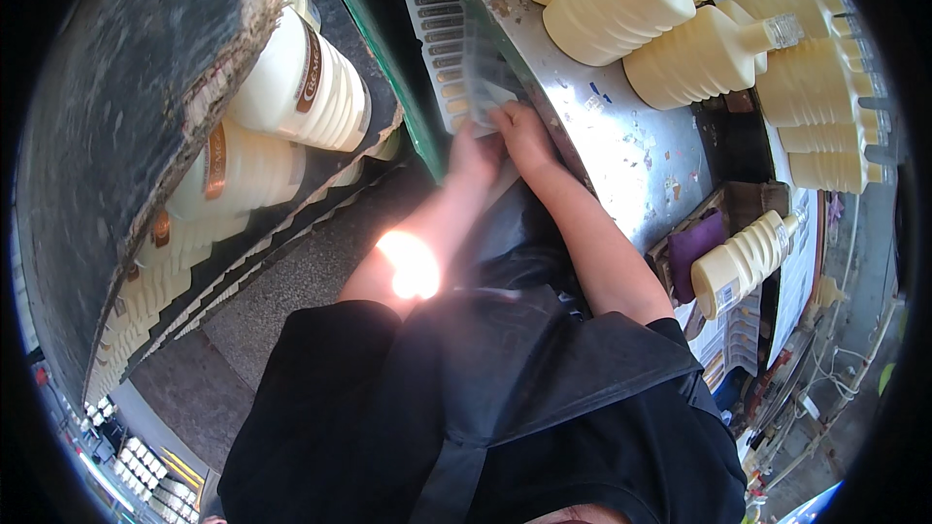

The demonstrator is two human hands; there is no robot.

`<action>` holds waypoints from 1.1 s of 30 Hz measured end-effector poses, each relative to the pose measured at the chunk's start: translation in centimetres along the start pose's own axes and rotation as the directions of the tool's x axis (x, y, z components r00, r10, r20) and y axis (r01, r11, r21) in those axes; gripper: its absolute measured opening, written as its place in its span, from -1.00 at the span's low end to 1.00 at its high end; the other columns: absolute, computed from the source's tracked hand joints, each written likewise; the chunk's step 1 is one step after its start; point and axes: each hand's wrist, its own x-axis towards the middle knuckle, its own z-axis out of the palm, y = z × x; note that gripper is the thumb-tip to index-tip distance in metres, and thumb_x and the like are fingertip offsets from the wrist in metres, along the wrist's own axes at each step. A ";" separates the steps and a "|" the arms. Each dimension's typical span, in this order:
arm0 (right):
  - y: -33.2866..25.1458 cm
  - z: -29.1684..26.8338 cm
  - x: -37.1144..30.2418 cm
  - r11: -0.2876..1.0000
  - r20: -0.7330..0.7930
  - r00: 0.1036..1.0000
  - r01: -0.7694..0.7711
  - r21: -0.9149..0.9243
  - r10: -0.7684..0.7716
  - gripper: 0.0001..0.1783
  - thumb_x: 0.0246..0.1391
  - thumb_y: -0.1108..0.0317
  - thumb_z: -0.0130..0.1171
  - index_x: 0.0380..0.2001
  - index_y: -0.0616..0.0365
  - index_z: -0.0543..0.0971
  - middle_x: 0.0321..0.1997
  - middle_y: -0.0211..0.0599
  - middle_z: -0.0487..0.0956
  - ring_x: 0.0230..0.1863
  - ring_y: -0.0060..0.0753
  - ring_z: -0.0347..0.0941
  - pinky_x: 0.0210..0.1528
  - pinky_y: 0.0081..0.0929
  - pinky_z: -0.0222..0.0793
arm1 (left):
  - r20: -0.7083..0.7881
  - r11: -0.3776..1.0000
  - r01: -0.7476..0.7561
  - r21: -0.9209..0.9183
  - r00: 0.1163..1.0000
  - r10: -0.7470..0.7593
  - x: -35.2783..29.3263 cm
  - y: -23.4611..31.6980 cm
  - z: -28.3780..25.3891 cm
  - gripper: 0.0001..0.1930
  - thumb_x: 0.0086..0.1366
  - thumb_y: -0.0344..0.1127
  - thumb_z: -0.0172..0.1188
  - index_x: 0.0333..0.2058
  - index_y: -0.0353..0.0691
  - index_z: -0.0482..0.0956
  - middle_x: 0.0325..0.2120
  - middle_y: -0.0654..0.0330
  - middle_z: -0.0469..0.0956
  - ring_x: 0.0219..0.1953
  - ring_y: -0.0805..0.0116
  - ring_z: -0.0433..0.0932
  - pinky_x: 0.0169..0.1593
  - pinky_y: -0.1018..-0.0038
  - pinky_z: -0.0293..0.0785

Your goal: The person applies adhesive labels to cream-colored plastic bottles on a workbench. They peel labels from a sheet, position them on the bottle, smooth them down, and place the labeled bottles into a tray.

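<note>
Both hands meet near the top middle, between a green-edged panel and a metal table. My right hand (526,138) is closed, fingers and thumb pinching the lower end of a translucent plastic sheet (485,63), which is blurred. Close beside it, my left hand (472,157) is smeared by motion. Its fingers look drawn together; what they hold is hidden. Just beyond the hands lies a white slotted tray (449,49) with a row of dark slots, the nearer ones pale yellow. The sheet partly covers its right side.
Cream ribbed bottles with clear necks (621,0) crowd the metal table (616,150) at right. One cream bottle (743,267) lies by a purple cloth (694,250). Labelled bottles (311,82) stand on the left behind a rough-edged dark board (126,116). A green edge (374,49) runs beside my left hand.
</note>
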 end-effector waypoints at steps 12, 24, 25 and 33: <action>-4.0 -1.8 -1.0 0.769 0.122 0.890 0.442 -0.462 -0.439 -0.85 0.17 0.47 0.05 -0.16 0.12 0.45 -0.26 -0.07 0.63 -0.27 0.02 0.65 -0.26 -0.11 0.59 | 0.210 0.672 -0.241 0.700 0.969 0.129 -1.5 0.0 -0.1 -0.69 0.60 -0.16 -0.21 0.15 -0.10 0.39 0.09 0.19 0.48 0.13 0.28 0.47 0.22 0.36 0.39; -12.2 -9.7 -0.5 0.799 -0.410 0.688 0.480 -0.361 -0.599 -0.69 0.20 0.55 0.26 0.01 0.10 0.58 -0.26 -0.10 0.69 -0.39 -0.12 0.64 -0.33 -0.30 0.55 | -0.111 0.957 0.008 0.289 0.993 0.026 1.1 -0.3 -3.3 -0.43 0.50 0.11 0.03 0.24 -0.23 0.36 0.02 0.02 0.50 0.02 0.16 0.51 0.13 0.25 0.48; -12.7 -10.7 -0.3 0.779 -0.458 0.630 0.497 -0.382 -0.627 -0.66 0.19 0.55 0.27 0.04 0.09 0.58 -0.25 -0.10 0.70 -0.41 -0.15 0.64 -0.33 -0.32 0.55 | -0.121 0.950 0.024 0.310 0.993 0.015 1.4 -0.1 -3.5 -0.42 0.49 0.11 0.05 0.24 -0.23 0.36 0.03 0.01 0.49 0.03 0.16 0.50 0.12 0.25 0.49; -16.1 -18.4 -3.9 0.784 -0.587 0.526 0.491 -0.381 -0.615 -0.45 0.06 0.54 0.39 0.16 0.02 0.59 -0.44 -0.16 0.65 -0.57 -0.19 0.54 -0.43 -0.29 0.48 | -0.120 0.924 -0.003 0.383 0.991 0.053 0.1 0.9 -1.8 -0.35 0.42 0.16 0.13 0.30 -0.11 0.29 0.06 -0.09 0.48 -0.01 0.04 0.55 -0.02 0.16 0.58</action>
